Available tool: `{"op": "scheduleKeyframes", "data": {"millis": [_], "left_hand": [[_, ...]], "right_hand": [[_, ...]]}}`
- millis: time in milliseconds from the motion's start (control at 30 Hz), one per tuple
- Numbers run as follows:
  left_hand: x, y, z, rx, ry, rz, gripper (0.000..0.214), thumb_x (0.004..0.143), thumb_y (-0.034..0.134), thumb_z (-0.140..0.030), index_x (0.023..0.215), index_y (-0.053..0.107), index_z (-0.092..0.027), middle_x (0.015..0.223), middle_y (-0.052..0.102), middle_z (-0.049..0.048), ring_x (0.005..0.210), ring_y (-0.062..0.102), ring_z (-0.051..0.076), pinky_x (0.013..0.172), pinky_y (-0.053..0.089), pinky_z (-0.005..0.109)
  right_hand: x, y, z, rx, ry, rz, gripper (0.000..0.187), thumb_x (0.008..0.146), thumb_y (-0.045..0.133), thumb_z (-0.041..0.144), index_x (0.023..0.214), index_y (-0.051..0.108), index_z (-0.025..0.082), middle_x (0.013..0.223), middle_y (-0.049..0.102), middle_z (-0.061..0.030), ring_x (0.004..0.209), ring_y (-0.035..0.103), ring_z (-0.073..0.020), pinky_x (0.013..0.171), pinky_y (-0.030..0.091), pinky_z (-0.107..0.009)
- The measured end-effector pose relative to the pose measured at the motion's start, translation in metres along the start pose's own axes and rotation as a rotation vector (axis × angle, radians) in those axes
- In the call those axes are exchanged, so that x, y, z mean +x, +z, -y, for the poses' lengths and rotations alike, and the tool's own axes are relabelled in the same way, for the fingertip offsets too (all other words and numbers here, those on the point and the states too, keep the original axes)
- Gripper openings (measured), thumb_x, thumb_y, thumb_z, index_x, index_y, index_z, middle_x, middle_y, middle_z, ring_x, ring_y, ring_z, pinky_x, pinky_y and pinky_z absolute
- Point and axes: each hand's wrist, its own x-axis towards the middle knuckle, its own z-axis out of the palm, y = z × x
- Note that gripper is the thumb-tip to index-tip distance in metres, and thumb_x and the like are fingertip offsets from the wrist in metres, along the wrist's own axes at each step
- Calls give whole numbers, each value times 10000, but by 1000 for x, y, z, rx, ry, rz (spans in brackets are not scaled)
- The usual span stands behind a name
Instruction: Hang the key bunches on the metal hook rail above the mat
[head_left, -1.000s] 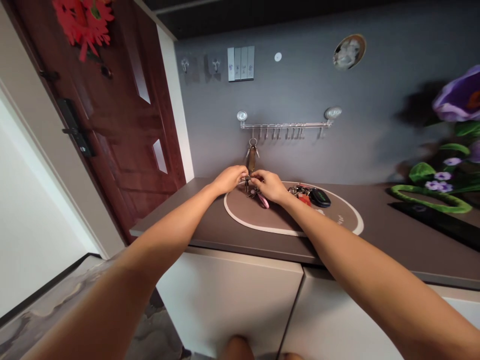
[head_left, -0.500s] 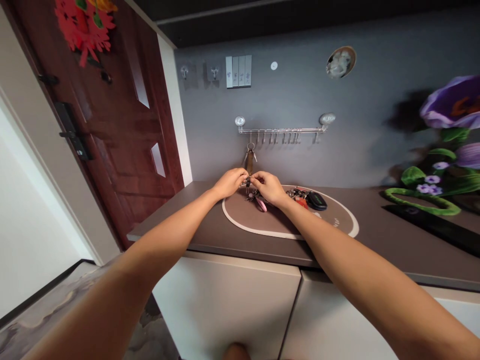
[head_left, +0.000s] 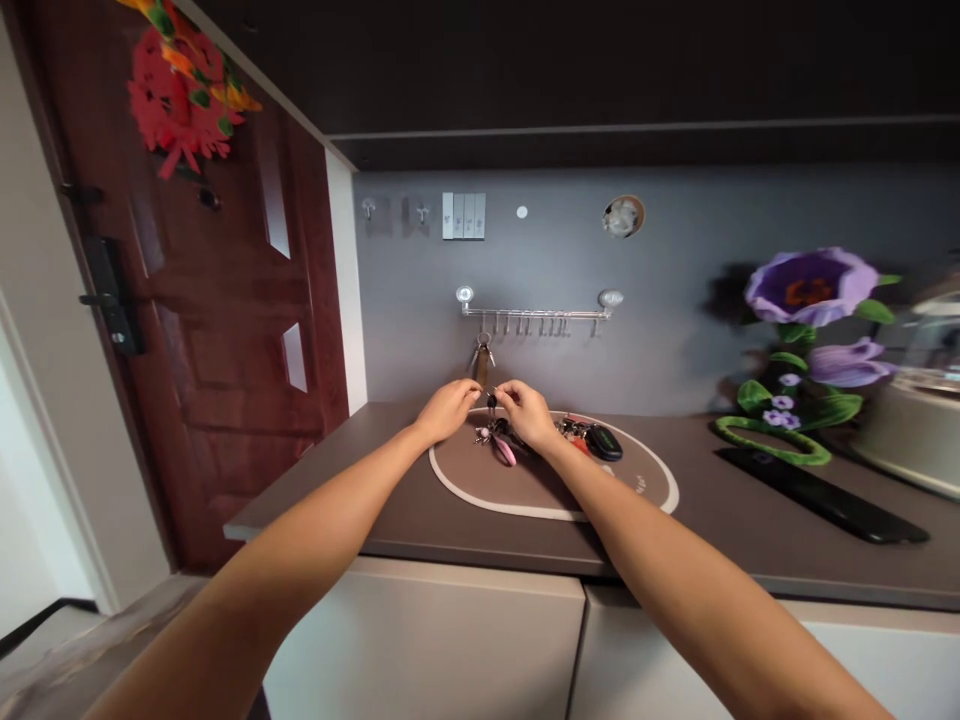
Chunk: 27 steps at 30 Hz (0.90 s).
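Over the oval mat (head_left: 480,495), my left hand (head_left: 450,408) and my right hand (head_left: 526,412) face each other with fingertips pinched and a small gap between them. A bunch of keys (head_left: 492,403) hangs from my right fingertips. Its lower part, with a pink tag (head_left: 504,453), reaches down to the mat. Whatever my left fingers pinch is too small to make out. Just behind the hands, a brown key holder (head_left: 482,362) with keys dangles by its ring from the leftmost part of the clear hook rail (head_left: 540,314).
More keys with a black key case (head_left: 604,442) lie on the mat to the right. Farther right are a black oblong object (head_left: 825,495) and purple artificial flowers (head_left: 811,288). A dark shelf (head_left: 600,80) overhangs the counter (head_left: 330,490); a red door (head_left: 225,330) stands left.
My view has tilted up and shifted right, so everything appears lower and farther left. The fingertips of my two hands have come slightly apart, with the keys still hanging at my right fingers.
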Motion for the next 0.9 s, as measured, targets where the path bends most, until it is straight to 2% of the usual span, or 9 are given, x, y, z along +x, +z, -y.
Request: {"op": "scheduleKeyframes", "data": {"millis": [167, 367, 633, 900], "left_hand": [[-1, 3, 2, -6, 1, 60, 249, 857, 350, -234, 952, 566, -155, 939, 630, 71, 876, 555, 176, 778, 409, 291], [-2, 4, 1, 0, 29, 112, 258, 860, 329, -248, 786, 562, -168, 774, 610, 44, 744, 540, 159, 696, 386, 266], [-2, 6, 2, -11, 52, 137, 284, 867, 303, -249, 703, 521, -170, 689, 570, 25, 666, 511, 144, 647, 360, 253], [-2, 0, -5, 44, 47, 183, 261, 858, 312, -220, 715, 525, -172, 753, 588, 42, 715, 518, 157, 657, 358, 260]], "right_hand": [[7, 3, -7, 118, 78, -88, 234, 753, 468, 371, 781, 566, 160, 772, 617, -26, 710, 541, -129, 700, 432, -268], [36, 2, -1, 282, 206, -181, 229, 749, 467, 341, 829, 549, 142, 824, 622, -47, 696, 567, -115, 665, 469, -252], [89, 2, 11, 219, 277, -300, 209, 762, 440, 275, 829, 568, 124, 776, 635, -55, 639, 574, -107, 633, 463, -231], [128, 15, -10, 84, 238, -362, 220, 777, 404, 265, 774, 566, 117, 710, 625, -61, 629, 573, -106, 627, 460, -233]]}}
